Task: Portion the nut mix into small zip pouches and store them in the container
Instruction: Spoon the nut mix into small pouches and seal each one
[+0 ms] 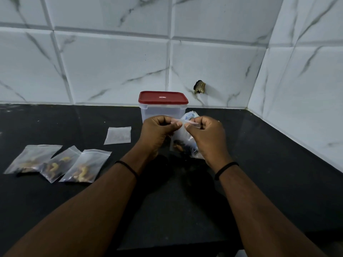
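Together, left hand [157, 133] and right hand [206, 134] pinching pouch [181, 138] top.

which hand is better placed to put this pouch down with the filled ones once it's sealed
Left. The three filled pouches lie on the counter on the left hand's side; the right hand would have to cross over. Both now pinch the held pouch.

Three filled pouches [57, 163] lie on the counter [259, 164] at left, an empty pouch [118, 135] behind them. The container [163, 106] stands behind the held pouch [181, 138], near the wall.
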Available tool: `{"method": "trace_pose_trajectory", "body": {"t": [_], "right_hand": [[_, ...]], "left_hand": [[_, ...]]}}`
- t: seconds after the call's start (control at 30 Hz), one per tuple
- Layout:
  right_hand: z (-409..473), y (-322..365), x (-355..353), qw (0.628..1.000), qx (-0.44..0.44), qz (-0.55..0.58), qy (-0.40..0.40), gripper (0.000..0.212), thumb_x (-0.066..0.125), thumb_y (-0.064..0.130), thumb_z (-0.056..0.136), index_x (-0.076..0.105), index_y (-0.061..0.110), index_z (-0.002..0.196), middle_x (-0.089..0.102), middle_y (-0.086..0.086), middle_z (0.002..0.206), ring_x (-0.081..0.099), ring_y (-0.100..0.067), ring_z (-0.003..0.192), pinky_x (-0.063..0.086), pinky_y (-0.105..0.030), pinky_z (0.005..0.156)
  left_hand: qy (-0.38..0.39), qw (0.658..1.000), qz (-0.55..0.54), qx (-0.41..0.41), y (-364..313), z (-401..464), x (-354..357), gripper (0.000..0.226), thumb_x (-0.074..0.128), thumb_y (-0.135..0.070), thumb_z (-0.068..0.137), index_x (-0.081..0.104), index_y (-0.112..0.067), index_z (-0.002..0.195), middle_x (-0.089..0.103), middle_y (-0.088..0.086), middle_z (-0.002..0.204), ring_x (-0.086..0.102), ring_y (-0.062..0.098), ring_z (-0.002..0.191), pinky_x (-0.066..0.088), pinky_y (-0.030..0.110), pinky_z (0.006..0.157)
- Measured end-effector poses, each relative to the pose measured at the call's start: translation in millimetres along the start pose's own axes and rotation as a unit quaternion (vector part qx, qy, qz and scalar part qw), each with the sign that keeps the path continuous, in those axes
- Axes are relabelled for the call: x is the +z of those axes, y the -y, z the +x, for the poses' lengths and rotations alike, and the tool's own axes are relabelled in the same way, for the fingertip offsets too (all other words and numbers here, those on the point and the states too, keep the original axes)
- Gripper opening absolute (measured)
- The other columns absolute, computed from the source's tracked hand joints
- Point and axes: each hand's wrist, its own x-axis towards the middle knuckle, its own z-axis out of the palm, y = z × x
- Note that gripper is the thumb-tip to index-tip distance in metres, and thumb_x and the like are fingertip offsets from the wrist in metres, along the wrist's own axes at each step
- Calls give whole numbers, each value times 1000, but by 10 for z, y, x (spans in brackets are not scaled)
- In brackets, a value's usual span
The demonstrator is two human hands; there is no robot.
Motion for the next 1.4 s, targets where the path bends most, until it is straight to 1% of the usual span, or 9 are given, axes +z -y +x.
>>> {"method": "trace_pose_trajectory", "body": {"t": [0.2, 0.33, 0.5, 0.6, 0.73, 0.93, 1.1, 1.33, 1.4], "right_hand": [[30, -14, -18, 998, 28, 55, 1, 12, 79, 15, 80, 71, 21, 73, 73, 1, 75, 68, -14, 71, 59, -38, 73], [45, -48, -78, 995, 60, 77, -4, 7, 80, 16, 80, 74, 13, 79, 72, 0, 69, 60, -5, 54, 50, -30, 58], [43, -47, -77, 994, 65, 83, -3, 7, 80, 13, 80, 74, 11, 77, 67, 5, 61, 55, 1, 46, 44, -21, 51], [56, -42, -84, 993, 74, 93, 8, 7, 81, 9, 79, 75, 12, 77, 69, 2, 63, 56, 1, 47, 44, -18, 51], [63, -62, -81, 994, 69, 89, 18, 10, 80, 8, 79, 75, 14, 73, 74, -2, 68, 66, -10, 61, 57, -31, 65], [69, -60, -62, 998, 48, 40, -8, 6, 74, 14, 85, 74, 10, 80, 73, -2, 73, 66, -11, 66, 58, -30, 72], [63, -54, -74, 997, 53, 55, 4, 9, 72, 18, 86, 72, 12, 79, 70, 1, 70, 59, -8, 60, 47, -27, 58], [61, -65, -47, 999, 24, 21, 8, 17, 75, 18, 82, 70, 6, 70, 69, -8, 69, 63, -19, 65, 56, -42, 70], [61, -75, -46, 1000, 25, 4, 13, 23, 71, 22, 84, 67, 4, 70, 67, -12, 68, 59, -24, 61, 55, -47, 67]], "left_hand": [[11, 998, -52, -37, 10, 44, -51, 12, 72, -9, 86, 71, 2, 90, 74, 8, 83, 70, 19, 77, 58, 30, 68], [-9, 991, -112, -72, -14, 51, -76, 8, 72, -7, 85, 71, 0, 89, 74, 9, 81, 71, 22, 73, 58, 35, 62], [-22, 989, -104, -101, 2, 81, -122, 12, 77, -9, 80, 72, 0, 86, 74, 15, 87, 70, 31, 84, 60, 47, 77], [-21, 986, -106, -126, -24, 61, -120, 15, 76, -8, 81, 70, 2, 90, 74, 14, 88, 72, 30, 83, 61, 44, 74], [-28, 985, -115, -126, -57, 43, -105, 13, 72, -3, 83, 68, 7, 91, 73, 13, 84, 71, 26, 79, 62, 39, 68], [-15, 989, -115, -93, -71, 9, -39, 8, 67, -2, 88, 66, 3, 82, 71, 6, 69, 70, 16, 63, 57, 30, 57], [7, 991, -108, -82, -89, -8, -20, 12, 64, -6, 92, 66, 1, 83, 72, 6, 72, 71, 19, 67, 60, 36, 58], [15, 998, -10, -60, -94, -28, -19, 14, 69, -11, 89, 70, 1, 84, 71, 21, 90, 67, 29, 80, 59, 46, 79], [23, 998, 5, -50, -96, -28, -25, 14, 70, -12, 89, 70, 2, 85, 72, 18, 89, 68, 27, 80, 60, 41, 76]]}}
